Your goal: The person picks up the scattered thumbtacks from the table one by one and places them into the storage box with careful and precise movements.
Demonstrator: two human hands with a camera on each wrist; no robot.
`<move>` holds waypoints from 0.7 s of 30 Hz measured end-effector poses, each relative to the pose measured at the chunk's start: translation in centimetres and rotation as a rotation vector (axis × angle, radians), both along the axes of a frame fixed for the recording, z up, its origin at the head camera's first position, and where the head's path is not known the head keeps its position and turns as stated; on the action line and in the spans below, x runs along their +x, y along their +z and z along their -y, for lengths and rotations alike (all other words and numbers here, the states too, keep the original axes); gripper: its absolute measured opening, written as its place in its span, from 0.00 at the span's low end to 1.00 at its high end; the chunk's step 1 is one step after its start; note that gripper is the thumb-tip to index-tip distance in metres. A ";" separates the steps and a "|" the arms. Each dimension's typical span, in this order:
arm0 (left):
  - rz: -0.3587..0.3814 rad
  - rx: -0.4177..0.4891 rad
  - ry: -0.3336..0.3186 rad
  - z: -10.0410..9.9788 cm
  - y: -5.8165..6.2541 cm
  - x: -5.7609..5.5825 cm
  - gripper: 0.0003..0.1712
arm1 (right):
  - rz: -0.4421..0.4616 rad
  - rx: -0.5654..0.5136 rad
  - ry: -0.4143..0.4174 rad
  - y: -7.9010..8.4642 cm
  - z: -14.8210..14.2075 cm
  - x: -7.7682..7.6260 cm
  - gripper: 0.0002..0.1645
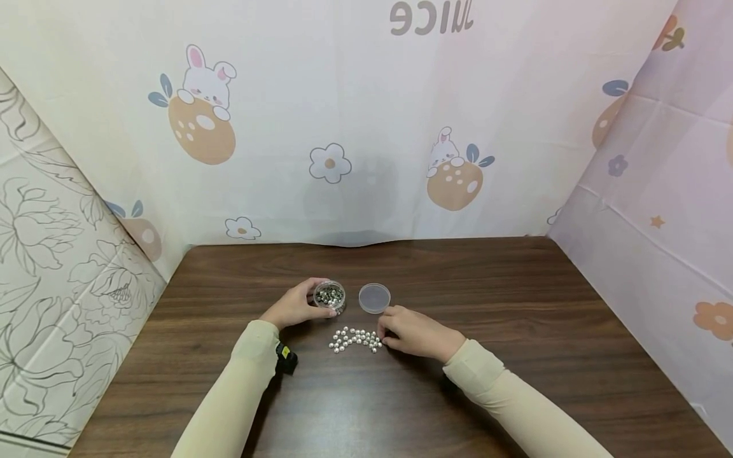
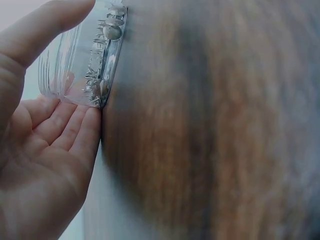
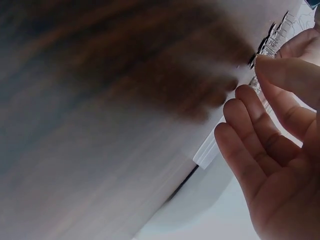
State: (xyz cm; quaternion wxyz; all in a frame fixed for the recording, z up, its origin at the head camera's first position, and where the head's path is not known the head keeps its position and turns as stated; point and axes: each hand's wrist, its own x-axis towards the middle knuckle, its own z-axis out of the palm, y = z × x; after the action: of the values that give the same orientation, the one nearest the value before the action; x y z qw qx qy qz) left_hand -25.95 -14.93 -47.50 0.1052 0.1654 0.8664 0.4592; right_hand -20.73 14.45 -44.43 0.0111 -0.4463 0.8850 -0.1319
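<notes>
My left hand (image 1: 298, 305) grips a clear round jar (image 1: 342, 308) by its side, thumb on the near side and fingers round the far side. Silver thumbtacks (image 2: 100, 55) lie in a layer at the jar's bottom, as the left wrist view shows. In front of the jar, several loose thumbtacks (image 1: 356, 338) are spread on the table, points up. At their right end is my right hand (image 1: 415, 334), its thumb and index fingertips close together beside the tacks. I cannot tell whether a tack is between them. The other fingers (image 3: 245, 160) are loosely bent.
A clear round lid (image 1: 375, 298) lies on the brown wooden table (image 1: 487, 280), right of the jar and behind the loose tacks. A black device with a yellow mark (image 1: 286, 358) sits at the left wrist. Printed cloth (image 1: 366, 114) hangs behind the table.
</notes>
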 end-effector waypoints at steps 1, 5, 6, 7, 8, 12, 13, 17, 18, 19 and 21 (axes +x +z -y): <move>-0.002 0.005 -0.004 0.0 0.0 0.0 0.44 | -0.001 0.000 0.003 0.0 0.0 0.0 0.05; -0.003 0.016 -0.012 0.0 0.0 0.0 0.45 | -0.003 0.001 0.007 0.1 0.1 -0.1 0.06; -0.008 0.017 -0.014 0.0 0.0 0.0 0.45 | -0.005 0.003 0.005 0.1 0.1 -0.1 0.06; -0.010 0.020 -0.014 0.0 0.0 0.0 0.44 | -0.007 0.004 0.004 0.1 0.1 -0.2 0.06; -0.009 0.023 -0.011 0.0 0.0 0.0 0.44 | -0.009 0.005 0.003 0.1 0.1 -0.2 0.06; -0.001 0.030 0.008 0.0 -0.2 0.0 0.45 | -0.006 0.005 0.007 0.1 0.1 -0.3 0.06; 0.005 0.030 0.015 0.1 -0.2 0.0 0.45 | -0.005 0.003 0.009 0.1 0.2 -0.3 0.06; -0.015 0.042 0.006 0.1 0.3 0.4 0.44 | 0.000 0.000 0.011 0.0 0.2 -0.5 0.05; -0.019 0.049 -0.004 0.0 0.8 0.7 0.44 | -0.001 0.002 0.008 0.0 0.2 -0.5 0.05; -0.026 0.056 -0.011 -0.1 1.3 1.0 0.43 | -0.001 0.002 0.004 0.0 0.2 -0.6 0.05; -0.035 0.069 -0.024 -0.2 1.4 1.1 0.42 | -0.002 0.004 -0.002 0.0 0.2 -0.7 0.04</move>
State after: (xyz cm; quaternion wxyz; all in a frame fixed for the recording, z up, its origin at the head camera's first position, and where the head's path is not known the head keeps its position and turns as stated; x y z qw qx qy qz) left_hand -24.83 -14.73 -46.07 0.0899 0.1874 0.8497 0.4846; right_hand -21.40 14.29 -44.44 0.0109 -0.4454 0.8859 -0.1295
